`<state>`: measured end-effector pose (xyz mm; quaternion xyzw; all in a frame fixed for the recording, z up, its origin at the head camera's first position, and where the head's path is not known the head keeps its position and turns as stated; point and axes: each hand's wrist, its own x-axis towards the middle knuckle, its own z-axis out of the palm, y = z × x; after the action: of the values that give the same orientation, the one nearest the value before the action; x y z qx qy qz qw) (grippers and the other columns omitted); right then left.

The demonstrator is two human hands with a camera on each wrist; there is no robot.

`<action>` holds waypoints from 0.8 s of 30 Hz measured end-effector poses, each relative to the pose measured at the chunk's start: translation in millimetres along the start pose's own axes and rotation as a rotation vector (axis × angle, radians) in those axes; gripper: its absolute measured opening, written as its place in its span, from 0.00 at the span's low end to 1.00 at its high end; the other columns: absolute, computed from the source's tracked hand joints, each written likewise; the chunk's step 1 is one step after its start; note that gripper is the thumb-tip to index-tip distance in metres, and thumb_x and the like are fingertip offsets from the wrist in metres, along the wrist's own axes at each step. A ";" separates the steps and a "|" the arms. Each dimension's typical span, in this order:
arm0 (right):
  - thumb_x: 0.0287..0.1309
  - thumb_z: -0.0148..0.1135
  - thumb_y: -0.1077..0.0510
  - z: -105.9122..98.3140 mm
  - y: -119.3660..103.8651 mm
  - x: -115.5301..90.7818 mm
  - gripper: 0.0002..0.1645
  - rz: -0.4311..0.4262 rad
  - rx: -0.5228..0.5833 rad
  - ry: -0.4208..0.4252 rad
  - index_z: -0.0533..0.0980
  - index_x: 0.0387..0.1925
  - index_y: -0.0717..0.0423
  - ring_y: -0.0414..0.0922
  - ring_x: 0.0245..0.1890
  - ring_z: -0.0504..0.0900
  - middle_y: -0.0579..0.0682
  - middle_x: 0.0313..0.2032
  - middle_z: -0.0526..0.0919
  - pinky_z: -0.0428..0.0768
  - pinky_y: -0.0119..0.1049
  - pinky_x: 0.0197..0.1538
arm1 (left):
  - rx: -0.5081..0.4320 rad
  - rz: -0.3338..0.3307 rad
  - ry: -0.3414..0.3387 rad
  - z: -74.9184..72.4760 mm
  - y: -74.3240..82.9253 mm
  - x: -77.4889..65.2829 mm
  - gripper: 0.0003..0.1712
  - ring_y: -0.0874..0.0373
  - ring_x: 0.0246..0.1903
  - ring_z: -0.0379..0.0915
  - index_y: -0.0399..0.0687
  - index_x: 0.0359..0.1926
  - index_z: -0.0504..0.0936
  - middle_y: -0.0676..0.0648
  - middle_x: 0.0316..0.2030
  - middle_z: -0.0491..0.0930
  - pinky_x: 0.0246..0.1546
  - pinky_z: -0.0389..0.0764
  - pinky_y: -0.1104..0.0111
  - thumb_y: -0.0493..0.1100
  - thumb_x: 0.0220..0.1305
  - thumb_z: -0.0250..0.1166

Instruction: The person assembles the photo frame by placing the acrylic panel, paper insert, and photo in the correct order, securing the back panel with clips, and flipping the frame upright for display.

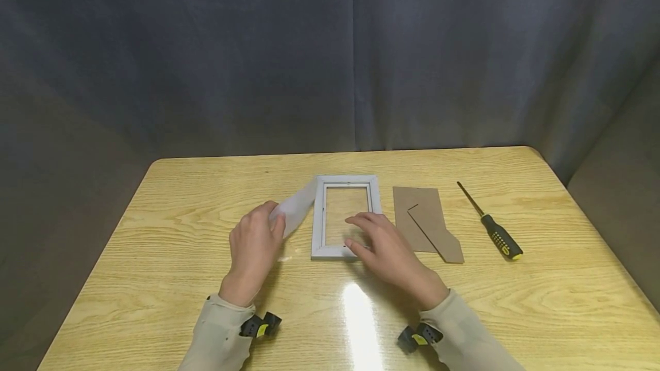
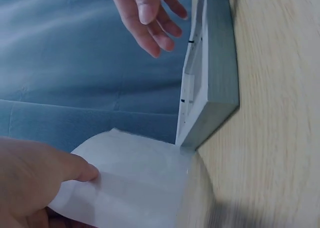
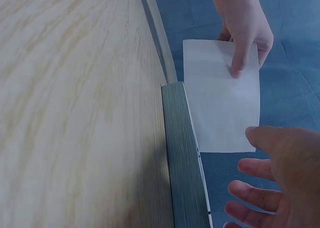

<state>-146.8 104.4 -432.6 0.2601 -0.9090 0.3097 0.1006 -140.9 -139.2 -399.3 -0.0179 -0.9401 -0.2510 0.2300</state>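
Note:
Between the thumb and fingers of my left hand (image 1: 254,243) a white sheet of paper (image 2: 135,180) is pinched, bent and tilted up just left of the frame. The white picture frame (image 1: 318,216) lies flat on the table, its open middle showing wood grain. My right hand (image 1: 384,245) hovers over the frame's lower right side, fingers spread and holding nothing. In the right wrist view the sheet (image 3: 220,98) stands beyond the frame's grey edge (image 3: 184,158), with the left thumb on its face.
Right of the frame lies a brown backing board (image 1: 420,210) with an angled stand leg (image 1: 447,243) on it. Farther right is a screwdriver (image 1: 499,236) with a black and yellow handle. A dark curtain (image 1: 330,62) hangs behind the table.

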 end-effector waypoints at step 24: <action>0.59 0.59 0.47 -6.8 4.0 1.0 0.25 0.037 0.006 -0.003 0.76 0.55 0.53 0.49 0.56 0.71 0.53 0.55 0.76 0.69 0.47 0.58 | -0.234 -0.082 -0.026 6.1 13.1 -1.5 0.14 0.49 0.36 0.81 0.38 0.43 0.82 0.37 0.38 0.84 0.36 0.80 0.55 0.44 0.61 0.62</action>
<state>-149.7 110.9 -428.9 0.2439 -0.9130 0.3137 0.0925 -140.2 -124.7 -398.6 -0.0092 -0.9073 -0.3679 0.2034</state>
